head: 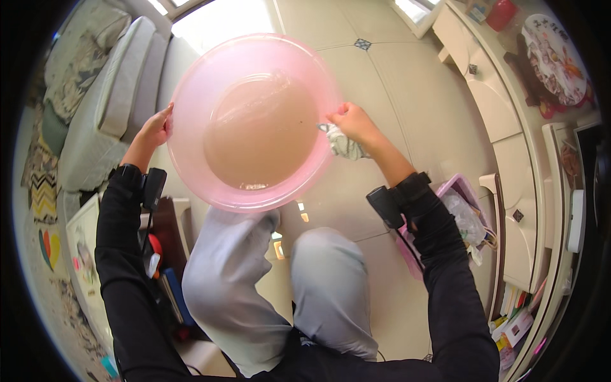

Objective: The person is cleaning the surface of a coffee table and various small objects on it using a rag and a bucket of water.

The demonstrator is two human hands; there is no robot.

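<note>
A large round pink plastic basin with cloudy, brownish water in its bottom is in front of my knees. My left hand grips its rim on the left side. On the opposite side, my right hand holds the rim, with a crumpled white and grey cloth hanging below the fingers beside the basin's outer wall. The fingertips under the rim are partly hidden on both sides. Whether the basin touches the floor cannot be told.
A grey sofa stands at the left, near a low table with things on its shelf. At the right is a cream drawer cabinet. A pink bin holding plastic bags stands beside my right arm on the tiled floor.
</note>
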